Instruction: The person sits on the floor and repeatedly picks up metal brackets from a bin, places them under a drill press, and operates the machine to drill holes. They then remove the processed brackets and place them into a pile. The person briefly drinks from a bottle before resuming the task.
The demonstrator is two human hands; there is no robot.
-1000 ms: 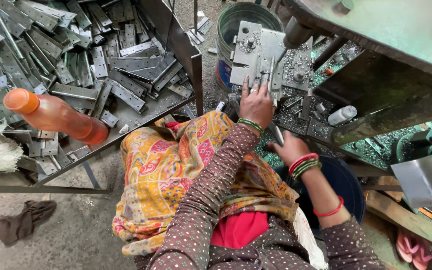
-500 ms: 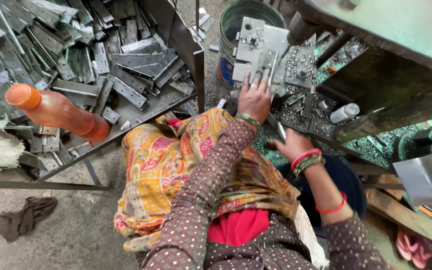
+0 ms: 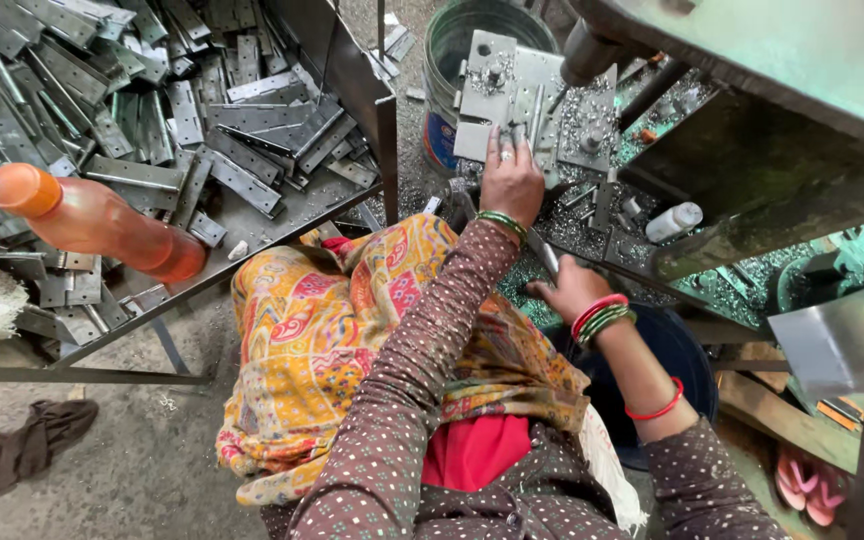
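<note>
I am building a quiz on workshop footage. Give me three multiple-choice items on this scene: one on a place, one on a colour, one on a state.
1. Where does the left hand rest?
A. on the metal press plate
B. on the bottle
C. on the floor rag

2. What colour is the bottle on the parts table?
A. blue
B. orange
C. white

3. How does the bottle lie?
A. upright
B. on its side
C. hanging

Answers:
1. A, its fingers lie on the grey metal press plate.
2. B, body and cap are orange.
3. B, it lies across the metal hinge pieces.
</note>
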